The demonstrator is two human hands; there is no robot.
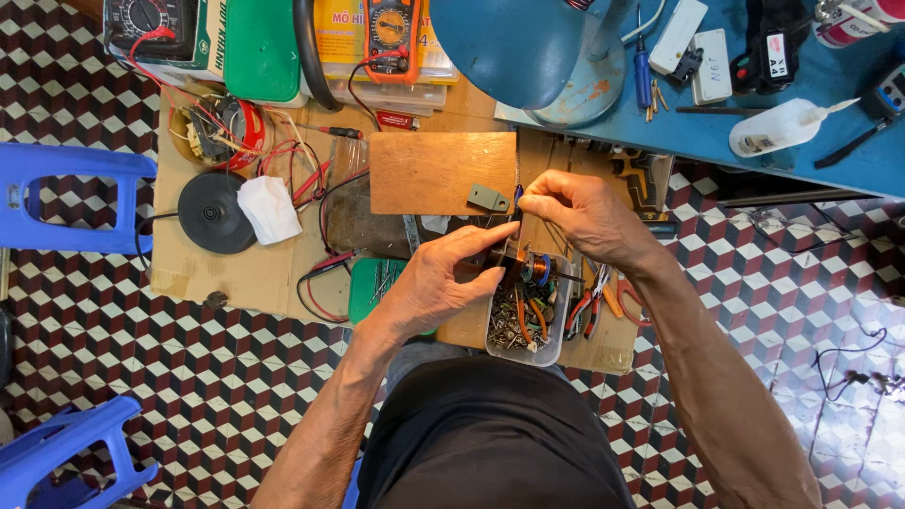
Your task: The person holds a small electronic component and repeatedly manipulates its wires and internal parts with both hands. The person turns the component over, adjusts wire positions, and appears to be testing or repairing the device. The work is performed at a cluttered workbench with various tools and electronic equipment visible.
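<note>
Above the clear plastic tub of screws and small parts (524, 325), we hold a small motor part with a copper-wire coil (534, 270). Our left hand (441, 283) grips its left side, fingers curled narrow around it. At 1 o'clock from it, our right hand (580, 212) pinches a thin blue-handled tool (518, 198) between thumb and forefinger. At 11 o'clock lies a rectangular brown wooden board (438, 172); red-handled pliers (586, 306) lie at 3 o'clock of the tub.

Shiny copper coil (539, 269), matt wood board (438, 172)
</note>
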